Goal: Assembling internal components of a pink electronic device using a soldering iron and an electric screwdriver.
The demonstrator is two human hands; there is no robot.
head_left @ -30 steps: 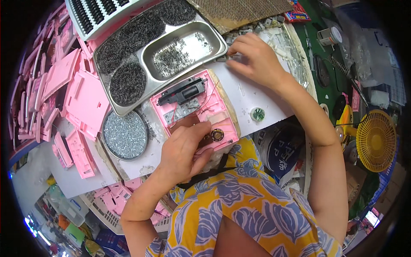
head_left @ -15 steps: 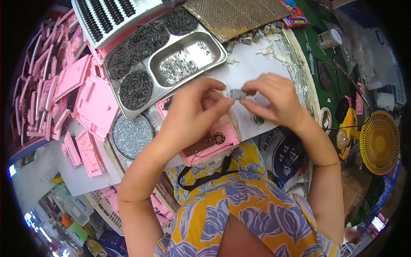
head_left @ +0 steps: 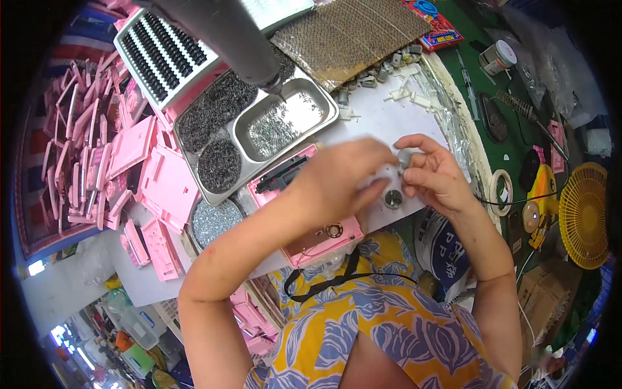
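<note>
My right hand pinches a small grey metal piece, which looks like a little motor, between thumb and fingers. My left hand is beside it, smeared by motion, and I cannot tell whether its fingers hold anything. Under my left hand and forearm lies an open pink plastic housing with a black mechanism and a round black part inside. My arm hides its middle. Just below my fingers, a small round metallic piece rests on the white sheet.
A steel tray holds many dark screws. A dark power screwdriver hangs over it. Beyond lie corrugated cardboard and several small motors. Pink plastic parts are heaped at left, near a bowl of silvery pieces. A yellow fan stands right.
The grey piece has moved right and is now in my right hand. My left hand has moved right too and blurs. The power screwdriver has come into view above the tray.
</note>
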